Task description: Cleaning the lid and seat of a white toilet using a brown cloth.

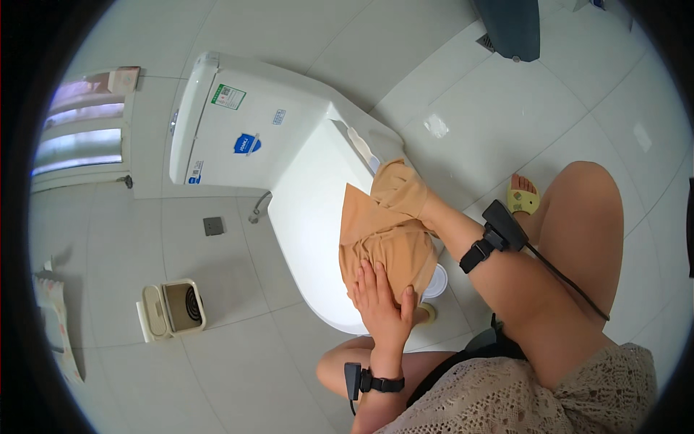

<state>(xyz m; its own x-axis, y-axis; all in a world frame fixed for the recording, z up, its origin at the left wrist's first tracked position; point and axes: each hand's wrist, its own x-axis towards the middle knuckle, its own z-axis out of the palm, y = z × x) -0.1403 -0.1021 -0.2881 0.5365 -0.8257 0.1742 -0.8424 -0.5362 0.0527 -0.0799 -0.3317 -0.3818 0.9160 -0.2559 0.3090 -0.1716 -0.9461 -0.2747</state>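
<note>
A tan piece of thin, stretchy fabric [394,253], perhaps a garment, lies rumpled over the front right part of the white toilet's lid [311,246]. My left hand [383,304] rests flat on its near part, fingers stretched out and thumb apart. Fabric covers my right hand [396,189], at the lid's right edge, as if the hand were inside it; its fingers are hidden. Just beyond that hand, a slim white handle-like piece [361,148] lies along the lid's edge. Each forearm wears a black strap with a small cabled device.
The toilet tank [253,123] stands at the far left, bearing stickers. On the left are a beige open-topped box [173,309], a dark square outlet plate [214,226] and a hose [259,208]. A dark grey bin [510,29] stands far right. A round white container [436,282] sits beside the toilet.
</note>
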